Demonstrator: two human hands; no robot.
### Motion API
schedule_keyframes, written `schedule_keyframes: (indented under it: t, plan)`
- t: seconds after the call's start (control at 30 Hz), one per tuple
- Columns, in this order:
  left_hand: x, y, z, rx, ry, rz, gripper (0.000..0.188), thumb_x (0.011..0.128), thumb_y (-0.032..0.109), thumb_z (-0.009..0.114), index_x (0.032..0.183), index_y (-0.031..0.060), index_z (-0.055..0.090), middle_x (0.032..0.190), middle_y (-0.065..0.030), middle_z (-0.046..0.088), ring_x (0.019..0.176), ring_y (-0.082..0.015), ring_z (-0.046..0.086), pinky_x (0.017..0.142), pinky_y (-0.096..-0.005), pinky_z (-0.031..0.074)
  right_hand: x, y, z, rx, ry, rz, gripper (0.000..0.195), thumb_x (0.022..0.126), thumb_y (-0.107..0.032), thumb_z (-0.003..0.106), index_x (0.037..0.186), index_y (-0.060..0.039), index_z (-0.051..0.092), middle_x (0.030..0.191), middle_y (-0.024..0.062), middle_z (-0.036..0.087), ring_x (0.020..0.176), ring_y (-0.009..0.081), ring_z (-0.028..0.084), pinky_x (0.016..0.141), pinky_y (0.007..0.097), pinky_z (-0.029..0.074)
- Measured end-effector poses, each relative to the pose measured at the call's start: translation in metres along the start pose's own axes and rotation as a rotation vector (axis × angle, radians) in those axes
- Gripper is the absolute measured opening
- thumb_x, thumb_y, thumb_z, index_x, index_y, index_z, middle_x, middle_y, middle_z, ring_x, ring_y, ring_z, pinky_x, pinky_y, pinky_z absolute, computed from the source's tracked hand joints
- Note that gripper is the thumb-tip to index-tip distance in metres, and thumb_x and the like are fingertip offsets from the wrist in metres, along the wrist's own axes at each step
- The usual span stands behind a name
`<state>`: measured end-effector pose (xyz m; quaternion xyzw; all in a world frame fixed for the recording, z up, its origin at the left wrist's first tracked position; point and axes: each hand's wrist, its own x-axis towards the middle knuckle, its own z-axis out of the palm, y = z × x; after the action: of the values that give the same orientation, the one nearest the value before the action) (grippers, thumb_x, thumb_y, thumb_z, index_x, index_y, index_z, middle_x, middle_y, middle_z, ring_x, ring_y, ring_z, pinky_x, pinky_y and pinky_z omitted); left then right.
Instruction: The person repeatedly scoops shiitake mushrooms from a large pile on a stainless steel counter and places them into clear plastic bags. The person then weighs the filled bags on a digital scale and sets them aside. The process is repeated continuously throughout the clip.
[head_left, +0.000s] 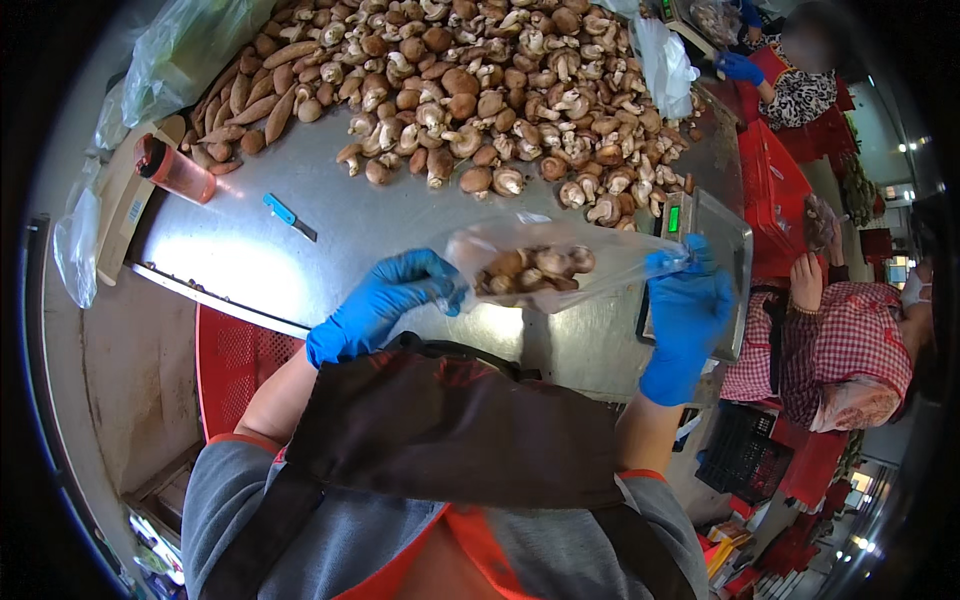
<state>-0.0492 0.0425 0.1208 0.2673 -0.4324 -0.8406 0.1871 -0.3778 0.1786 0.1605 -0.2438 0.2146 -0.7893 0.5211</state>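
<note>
A clear plastic bag with several brown mushrooms inside is stretched sideways between my two blue-gloved hands, above the front of the metal table. My left hand pinches one end of the bag. At the other end, my right hand grips the gathered, twisted plastic. Just behind and under my right hand is a weighing scale with a lit green display and a metal pan; my hand hides part of it.
A large heap of mushrooms covers the table's far side, with sweet potatoes at its left. A blue-handled knife and a pink bottle lie on the metal table. Red crates and two people stand at the right.
</note>
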Motion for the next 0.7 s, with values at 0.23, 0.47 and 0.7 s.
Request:
schedule_keyframes:
  t: [0.23, 0.47, 0.7]
  plan:
    - [0.022, -0.019, 0.009, 0.37, -0.198, 0.05, 0.025, 0.093, 0.01, 0.054, 0.117, 0.0019, 0.058, 0.114, -0.0079, 0.06, 0.109, -0.0176, 0.053, 0.099, -0.0311, 0.04, 0.028, -0.019, -0.013, -0.66, 0.3, -0.216, 0.033, 0.085, -0.024, 0.059, 0.108, -0.0005, 0.06, 0.107, 0.0113, 0.062, 0.095, 0.0244, 0.058, 0.091, 0.0418, 0.043]
    - [0.046, -0.05, -0.04, 0.635, 0.1, 0.038, 0.023, 0.091, 0.012, 0.056, 0.112, 0.0034, 0.06, 0.115, -0.0089, 0.058, 0.107, -0.0188, 0.054, 0.097, -0.0321, 0.041, 0.03, -0.016, -0.059, -2.32, 0.421, -0.487, 0.026, 0.079, -0.02, 0.068, 0.1, -0.0046, 0.065, 0.102, 0.0116, 0.059, 0.093, 0.0261, 0.055, 0.084, 0.0343, 0.044]
    - [0.103, -0.099, -0.105, 1.391, 0.692, 0.346, 0.034, 0.076, 0.015, 0.064, 0.109, 0.0076, 0.058, 0.127, -0.017, 0.048, 0.118, -0.0371, 0.042, 0.097, -0.0453, 0.037, 0.121, 0.041, -0.076, -1.487, 0.22, -0.269, 0.026, 0.082, -0.017, 0.068, 0.106, -0.0055, 0.064, 0.11, 0.0127, 0.058, 0.102, 0.0272, 0.054, 0.09, 0.0396, 0.043]
